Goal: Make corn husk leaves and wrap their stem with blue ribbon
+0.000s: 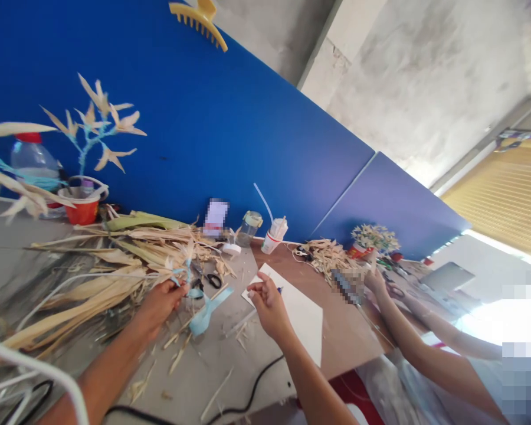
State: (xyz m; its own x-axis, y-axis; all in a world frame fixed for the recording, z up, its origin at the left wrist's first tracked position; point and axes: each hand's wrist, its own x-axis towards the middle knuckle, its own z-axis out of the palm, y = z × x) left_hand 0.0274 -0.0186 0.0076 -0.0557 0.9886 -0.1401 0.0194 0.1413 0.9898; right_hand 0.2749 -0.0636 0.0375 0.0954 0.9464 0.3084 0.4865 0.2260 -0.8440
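My left hand (170, 298) is closed, its thumb and fingers pinching a thin stem bound with light-blue ribbon (188, 273). Pale husk pieces top this stem. A loose length of light-blue ribbon (206, 313) lies just right of that hand. Over the edge of a white sheet (303, 310), my right hand (268, 301) is raised with loosely bent fingers apart and nothing seen between them. Dark-handled scissors (213, 281) rest between the hands. Dry corn husks (110, 283) are heaped behind and left of my left hand.
A red pot (82, 206) bears a husk-flower branch at the left. A jar (249, 229) and a paper cup (274, 236) stand by the blue partition (203, 136). White bars (48, 369) cross the lower left. Another person's hand (374, 280) works at the right.
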